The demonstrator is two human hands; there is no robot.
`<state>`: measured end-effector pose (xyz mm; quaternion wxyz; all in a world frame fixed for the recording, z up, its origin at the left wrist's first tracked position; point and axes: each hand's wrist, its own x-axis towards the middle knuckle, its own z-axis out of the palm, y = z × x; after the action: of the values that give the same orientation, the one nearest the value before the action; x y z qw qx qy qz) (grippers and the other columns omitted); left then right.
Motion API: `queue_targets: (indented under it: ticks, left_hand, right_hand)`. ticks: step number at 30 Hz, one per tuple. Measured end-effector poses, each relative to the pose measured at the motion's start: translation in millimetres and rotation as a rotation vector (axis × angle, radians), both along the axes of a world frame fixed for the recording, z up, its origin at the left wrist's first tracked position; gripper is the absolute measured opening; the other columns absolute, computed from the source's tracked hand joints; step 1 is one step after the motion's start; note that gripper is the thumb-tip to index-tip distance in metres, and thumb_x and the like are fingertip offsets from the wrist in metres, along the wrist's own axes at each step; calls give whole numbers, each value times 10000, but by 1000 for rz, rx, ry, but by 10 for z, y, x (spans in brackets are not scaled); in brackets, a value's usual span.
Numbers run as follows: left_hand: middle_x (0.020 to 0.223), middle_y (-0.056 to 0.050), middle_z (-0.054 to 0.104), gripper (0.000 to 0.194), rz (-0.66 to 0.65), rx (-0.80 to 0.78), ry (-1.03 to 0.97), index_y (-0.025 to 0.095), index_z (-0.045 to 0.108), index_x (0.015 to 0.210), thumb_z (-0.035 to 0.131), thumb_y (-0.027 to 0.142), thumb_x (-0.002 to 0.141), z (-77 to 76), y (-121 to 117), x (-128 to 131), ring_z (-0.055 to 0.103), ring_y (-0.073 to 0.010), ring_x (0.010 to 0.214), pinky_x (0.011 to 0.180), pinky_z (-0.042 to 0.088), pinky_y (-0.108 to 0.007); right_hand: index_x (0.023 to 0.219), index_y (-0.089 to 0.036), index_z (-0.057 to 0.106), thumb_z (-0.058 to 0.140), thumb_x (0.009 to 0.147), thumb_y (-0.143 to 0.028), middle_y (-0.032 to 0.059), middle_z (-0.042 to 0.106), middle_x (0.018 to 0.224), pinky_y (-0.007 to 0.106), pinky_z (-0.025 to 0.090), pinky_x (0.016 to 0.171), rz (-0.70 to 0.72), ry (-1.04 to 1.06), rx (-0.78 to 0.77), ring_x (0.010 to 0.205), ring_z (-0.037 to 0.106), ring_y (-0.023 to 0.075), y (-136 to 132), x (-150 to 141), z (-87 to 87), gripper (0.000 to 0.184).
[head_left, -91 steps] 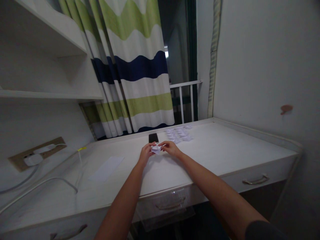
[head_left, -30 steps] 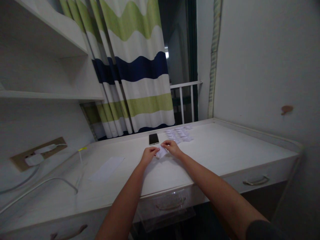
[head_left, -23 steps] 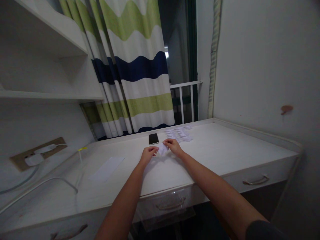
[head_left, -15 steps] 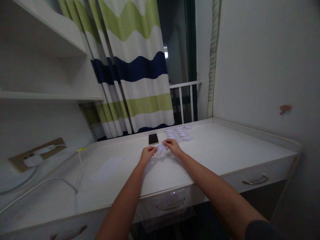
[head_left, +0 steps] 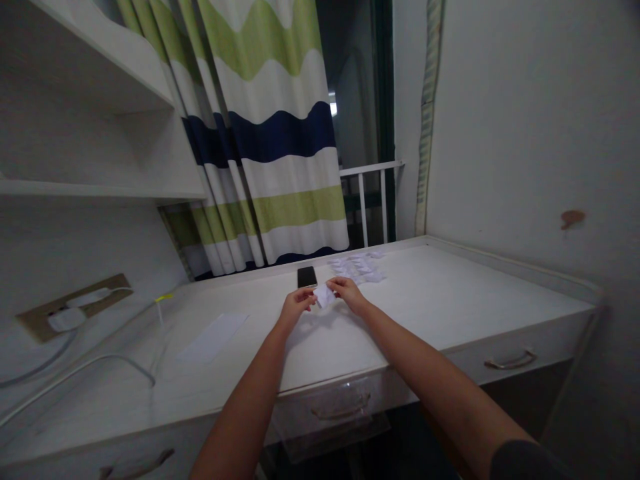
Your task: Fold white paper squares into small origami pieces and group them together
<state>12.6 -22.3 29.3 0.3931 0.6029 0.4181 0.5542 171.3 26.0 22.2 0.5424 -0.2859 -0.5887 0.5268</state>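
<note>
Both my hands meet over the middle of a white desk [head_left: 440,300]. Between them is a small folded piece of white paper [head_left: 323,295]. My left hand [head_left: 296,305] pinches its left edge and my right hand [head_left: 349,294] pinches its right side, fingers curled. The paper is lifted slightly off the desk top. A dark phone [head_left: 307,276] lies flat just beyond my hands. A cluster of several small folded white papers [head_left: 358,266] lies behind my right hand.
A flat white paper sheet [head_left: 213,337] lies at the left of the desk, near white cables [head_left: 100,367] and a wall socket [head_left: 65,313]. Shelves [head_left: 100,190] hang at the left. A striped curtain [head_left: 270,133] is behind, a wall at the right, and drawer handles [head_left: 510,361] below.
The small paper has been turned and refolded between my fingers, first pressed lower toward the desk, now raised slightly. Both hands stay in nearly the same place.
</note>
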Motion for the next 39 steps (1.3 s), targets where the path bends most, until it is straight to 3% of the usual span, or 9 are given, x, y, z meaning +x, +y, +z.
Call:
queue_targets:
  ticks: [14, 21, 28, 39]
  left_hand:
    - [799, -39, 612, 382, -85, -58, -53, 156, 628, 901, 665, 229, 528, 19, -48, 12, 548, -106, 640, 542, 421, -205]
    - [748, -35, 634, 256, 50, 21, -77, 143, 639, 752, 655, 255, 523, -1, 11, -11, 545, -113, 603, 510, 425, -211]
    - [761, -47, 652, 315, 28, -55, -121, 146, 655, 796, 687, 268, 508, -15, 12, -10, 568, -126, 631, 556, 441, -230]
    - [771, -74, 676, 302, 90, -38, -136, 127, 688, 763, 683, 283, 504, -34, 43, -31, 584, -149, 652, 623, 451, -267]
  right_hand:
    - [633, -160, 612, 686, 528, -342, -5, 588, 647, 244, 361, 633, 155, 54, -187, 648, 513, 107, -33, 31, -4, 223]
    - [598, -157, 598, 679, 536, -299, -22, 545, 597, 212, 324, 567, 170, -18, -199, 601, 473, 82, -102, 25, 38, 175]
    - [612, -149, 595, 677, 546, -313, -18, 548, 604, 204, 337, 566, 181, -8, -223, 610, 483, 79, -126, 37, 59, 195]
    - [601, -146, 594, 671, 569, -260, -11, 542, 587, 193, 344, 535, 225, -50, -272, 593, 478, 79, -65, 27, 4, 141]
